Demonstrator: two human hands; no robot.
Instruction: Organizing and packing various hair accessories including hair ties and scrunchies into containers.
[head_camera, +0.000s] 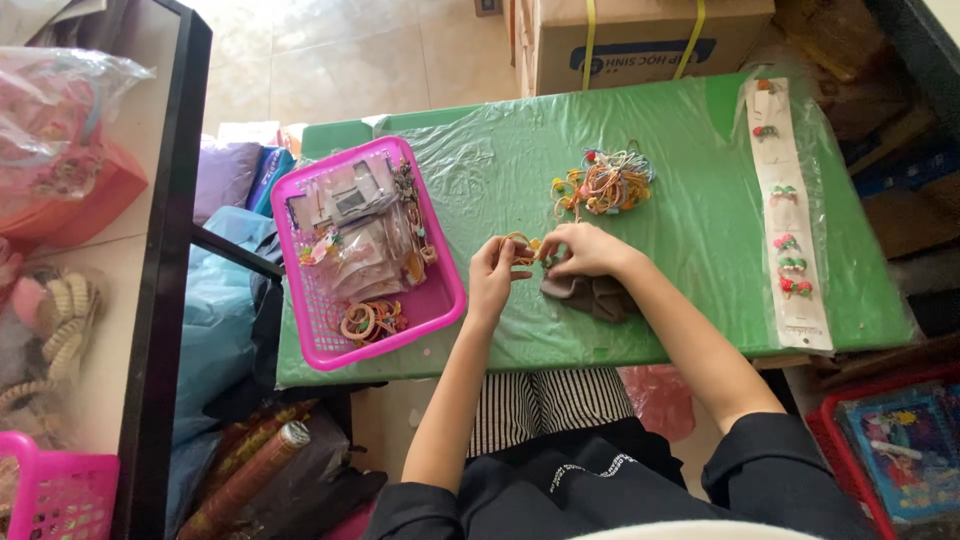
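Note:
My left hand (491, 274) and my right hand (585, 249) meet over the green plastic-covered table (700, 240), both pinching a small yellow-orange hair tie (523, 247) between their fingertips. Under my right wrist lies a brown fabric scrunchie (592, 297). Just beyond my hands sits a tangled pile of colourful hair ties (602, 184). A pink plastic basket (440, 305) with packets of hair accessories and loose ties stands left of my left hand.
A long white card strip with hair clips (790, 215) lies along the table's right side. A cardboard box (640, 40) stands behind the table. Bags and rolls crowd the floor at left; a black-edged counter (165, 260) runs down the left. A red basket (900, 440) sits lower right.

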